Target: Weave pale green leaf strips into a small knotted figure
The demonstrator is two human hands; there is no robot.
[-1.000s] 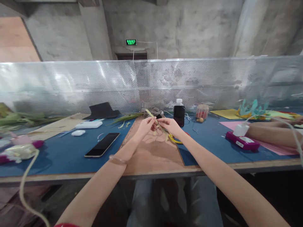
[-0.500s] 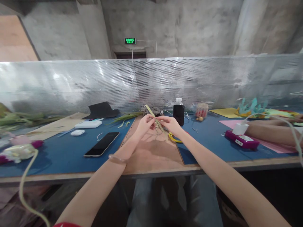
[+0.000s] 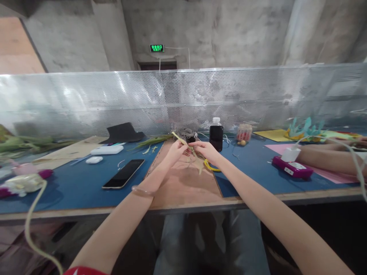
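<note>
My left hand [image 3: 177, 151] and my right hand [image 3: 207, 150] meet over the brown board in the middle of the table. Both are closed, pinching a pale green strip of leaf [image 3: 179, 138] between the fingertips. One end of the strip sticks up to the upper left, and a loose end hangs down below my right hand. Just under my right wrist lies a yellow-handled tool [image 3: 210, 166], partly hidden by the arm. Behind my hands sits a tangled grey bundle [image 3: 185, 133].
A black phone [image 3: 124, 174] and a white case [image 3: 94, 160] lie left. A dark bottle [image 3: 216, 134] and a clear jar [image 3: 244, 132] stand behind right. A purple power block [image 3: 292, 167] with a charger is near a co-worker's arms [image 3: 327, 158]. Green leaves [image 3: 155, 141] lie behind left.
The strip has tilted further to the left, and its lower end now hangs more visibly below my right hand. Both hands stay close together in nearly the same place.
</note>
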